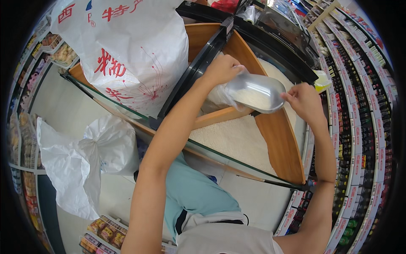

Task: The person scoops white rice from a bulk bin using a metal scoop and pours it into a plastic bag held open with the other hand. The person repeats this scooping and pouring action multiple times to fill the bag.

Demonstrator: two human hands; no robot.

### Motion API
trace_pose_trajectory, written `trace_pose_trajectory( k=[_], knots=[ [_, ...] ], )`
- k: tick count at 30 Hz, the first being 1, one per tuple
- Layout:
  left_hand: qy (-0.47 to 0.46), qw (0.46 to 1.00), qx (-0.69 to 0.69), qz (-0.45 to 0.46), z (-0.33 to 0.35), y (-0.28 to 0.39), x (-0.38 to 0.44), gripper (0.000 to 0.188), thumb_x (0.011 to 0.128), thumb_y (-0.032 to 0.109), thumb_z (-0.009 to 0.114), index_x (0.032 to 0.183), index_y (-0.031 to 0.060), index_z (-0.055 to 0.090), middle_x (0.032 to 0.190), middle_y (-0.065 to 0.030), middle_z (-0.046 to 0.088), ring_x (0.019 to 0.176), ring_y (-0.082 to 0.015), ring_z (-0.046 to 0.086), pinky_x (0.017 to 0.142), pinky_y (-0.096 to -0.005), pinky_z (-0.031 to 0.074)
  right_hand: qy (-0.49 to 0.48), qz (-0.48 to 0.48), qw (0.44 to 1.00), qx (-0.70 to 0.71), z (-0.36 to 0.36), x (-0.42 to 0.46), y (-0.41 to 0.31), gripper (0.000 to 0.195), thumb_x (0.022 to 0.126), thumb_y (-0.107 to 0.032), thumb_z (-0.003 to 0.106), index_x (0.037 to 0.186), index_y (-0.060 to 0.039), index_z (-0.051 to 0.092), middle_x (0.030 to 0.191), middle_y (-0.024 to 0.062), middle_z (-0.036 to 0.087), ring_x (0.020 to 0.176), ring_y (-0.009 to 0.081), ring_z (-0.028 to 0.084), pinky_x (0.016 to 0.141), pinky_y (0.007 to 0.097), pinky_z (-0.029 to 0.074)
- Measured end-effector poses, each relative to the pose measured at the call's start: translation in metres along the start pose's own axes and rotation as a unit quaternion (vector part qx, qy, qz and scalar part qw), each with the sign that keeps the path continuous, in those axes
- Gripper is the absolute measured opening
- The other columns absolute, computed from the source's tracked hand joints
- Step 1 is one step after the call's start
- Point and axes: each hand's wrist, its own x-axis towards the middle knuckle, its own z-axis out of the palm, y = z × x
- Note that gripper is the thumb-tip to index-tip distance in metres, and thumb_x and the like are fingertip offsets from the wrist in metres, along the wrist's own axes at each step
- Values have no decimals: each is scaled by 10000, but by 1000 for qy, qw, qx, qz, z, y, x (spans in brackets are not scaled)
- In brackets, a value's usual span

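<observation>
My left hand grips the rim of a clear plastic bag above the divider of a wooden bin. A shiny metal scoop with pale grain in it lies tilted, its left end at the bag's mouth. Bent fingers of my right hand meet the scoop's right end; its handle cannot be made out. Under the scoop and bag, pale grain like rice fills the front compartment, and more grain lies in the compartment behind. The bag's contents are hard to see.
A large white woven sack with red print stands in the bin's left part, beside a black divider rail. A tied white sack is on the floor side at left. Glass edges the bin's front. Stocked shelves curve along the right.
</observation>
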Motion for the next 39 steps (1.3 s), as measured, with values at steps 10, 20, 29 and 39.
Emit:
trace_pose_trajectory(
  k=[10, 20, 29, 39],
  knots=[
    [41, 998, 51, -1, -5, 1, -6, 272, 911, 320, 677, 961, 82, 797, 903, -175, 741, 853, -372, 706, 813, -445, 553, 0, 7, 1000, -15, -13, -15, -14, 350, 812, -357, 810, 776, -12, 765, 734, 158, 713, 686, 312, 699, 676, 396, 538],
    [41, 996, 82, 14, 2, 1, -3, 299, 922, 366, 684, 1007, 104, 800, 878, -151, 744, 802, -333, 707, 763, -405, 552, -13, 23, 981, 194, 52, -104, 87, 188, 772, -140, 773, 712, 24, 703, 549, 73, 618, 501, 107, 578, 511, 259, 428],
    [43, 997, 62, 16, 6, -2, -1, 353, 909, 391, 708, 1050, 76, 783, 832, -161, 734, 721, -283, 697, 678, -360, 525, -72, -25, 986, 147, 114, -97, 64, 237, 786, -300, 785, 734, -71, 757, 648, 102, 692, 588, 279, 676, 581, 357, 511],
    [37, 997, 62, 24, 8, -7, -1, 363, 905, 391, 710, 1033, 59, 780, 791, -165, 716, 695, -280, 686, 656, -359, 515, -103, -11, 973, 207, 165, -97, 37, 261, 810, -334, 799, 755, -81, 774, 674, 98, 714, 635, 283, 693, 618, 370, 523]
  ],
)
